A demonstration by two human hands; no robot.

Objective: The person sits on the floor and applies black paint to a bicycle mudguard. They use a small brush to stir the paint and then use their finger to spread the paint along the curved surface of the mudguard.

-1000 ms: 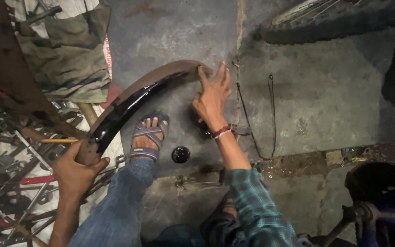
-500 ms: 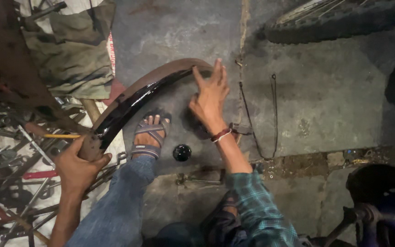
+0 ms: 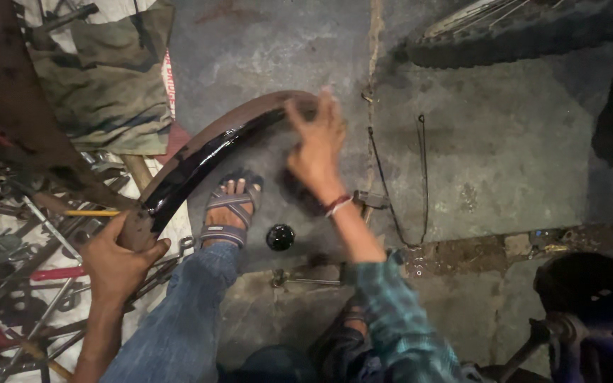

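Note:
A curved black bicycle mudguard [image 3: 207, 152] arches over the concrete floor above my sandalled foot [image 3: 227, 206]. My left hand [image 3: 116, 259] grips its lower left end. Blurred with motion, my right hand [image 3: 315, 145] lies with fingers spread on the mudguard's far upper end. A red and white band is on that wrist. A small round black cap [image 3: 280, 237] sits on the floor beside my foot.
A heap of metal tools [image 3: 15, 276] lies at the left. Olive cloth [image 3: 101, 78] is at the top left. A bicycle tyre [image 3: 526, 32] runs along the top right. A bent wire stay [image 3: 420, 177] lies right of my hand. A spanner [image 3: 306, 281] lies near my knee.
My right hand has slid along the top end of the mudguard and is now blurred. My left hand keeps its hold on the lower end.

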